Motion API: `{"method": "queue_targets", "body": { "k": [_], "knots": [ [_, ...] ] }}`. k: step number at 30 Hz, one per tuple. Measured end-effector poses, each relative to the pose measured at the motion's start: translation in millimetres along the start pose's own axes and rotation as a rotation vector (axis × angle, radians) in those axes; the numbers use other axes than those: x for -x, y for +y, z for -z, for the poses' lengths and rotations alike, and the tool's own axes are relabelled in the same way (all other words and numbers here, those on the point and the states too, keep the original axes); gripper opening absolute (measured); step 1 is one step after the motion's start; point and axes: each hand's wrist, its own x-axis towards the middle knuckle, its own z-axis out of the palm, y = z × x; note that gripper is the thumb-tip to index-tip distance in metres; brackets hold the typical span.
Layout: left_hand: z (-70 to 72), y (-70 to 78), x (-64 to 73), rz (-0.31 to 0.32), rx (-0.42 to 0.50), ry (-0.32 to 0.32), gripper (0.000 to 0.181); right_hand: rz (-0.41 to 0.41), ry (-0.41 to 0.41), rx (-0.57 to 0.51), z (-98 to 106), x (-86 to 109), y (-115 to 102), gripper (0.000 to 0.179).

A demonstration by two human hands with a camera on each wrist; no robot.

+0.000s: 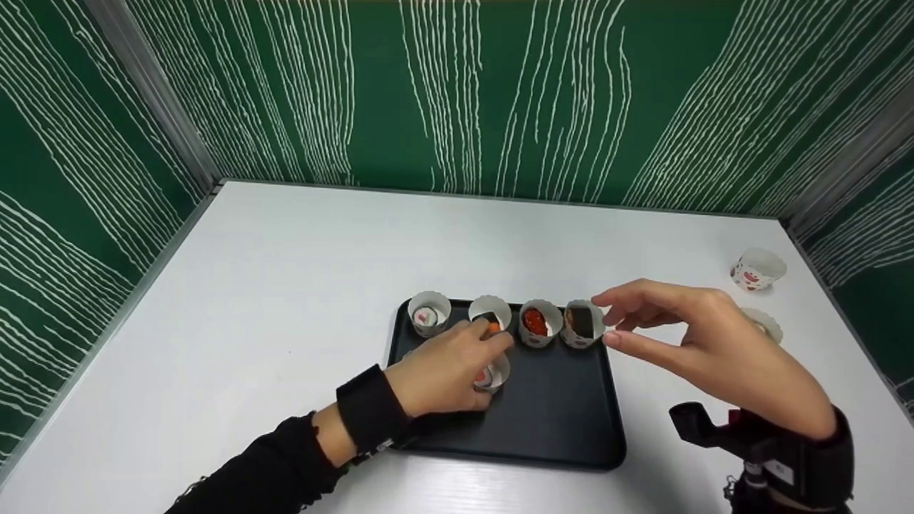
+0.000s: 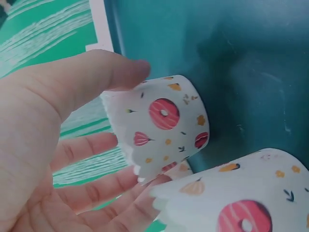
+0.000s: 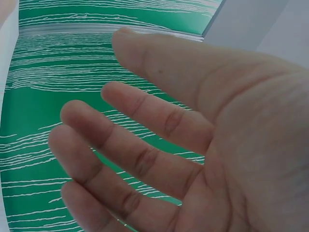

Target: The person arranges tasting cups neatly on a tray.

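Observation:
My left hand (image 1: 446,368) grips a paper baking cup (image 1: 502,371) over the tray, thumb on one side and fingers on the other. Inside that cup shows a white and pink piece, partly covered by the hand. In the left wrist view, the cup (image 2: 161,118) bears a doughnut print and a scalloped rim, with the thumb against it. A second printed cup (image 2: 241,198) sits close beside it. My right hand (image 1: 703,328) hovers by the tray's right edge, fingers spread from the thumb, holding nothing. Nearest it is a cup (image 1: 582,325) with a dark-wrapped piece.
Along the back of the black tray (image 1: 550,421) stand a cup (image 1: 428,312) with a roll, one (image 1: 491,308) with an orange and black piece, and one (image 1: 540,323) with red topping. Another cup (image 1: 758,269) and a partly hidden cup (image 1: 767,323) stand right on the white table (image 1: 285,285).

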Motion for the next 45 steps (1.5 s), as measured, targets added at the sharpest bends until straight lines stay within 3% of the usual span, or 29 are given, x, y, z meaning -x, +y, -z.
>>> {"method": "queue_targets", "body": {
  "k": [8, 14, 20, 28, 45],
  "knots": [
    [10.7, -2.3, 11.6, -0.019, 0.070, 0.142, 0.063, -0.001, -0.018, -0.029, -6.3, -11.8, 10.0, 0.033],
    [19.1, -4.2, 24.4, -0.018, 0.094, 0.274, 0.055, -0.079, -0.025, -0.031, -7.7, -21.1, 31.8, 0.033],
    [26.2, -9.5, 36.2, 0.048, 0.143, 0.320, 0.060, -0.157, -0.046, -0.009, -1.8, -28.5, 62.4, 0.040],
    [29.6, -16.9, 45.6, 0.114, 0.191, 0.344, 0.055, -0.259, -0.049, 0.070, 23.9, -33.2, 114.0, 0.057],
    [33.6, -19.0, 56.6, 0.140, 0.224, 0.411, 0.056, -0.571, -0.153, 0.215, 77.5, -37.5, 206.5, 0.099]
  ]
}}
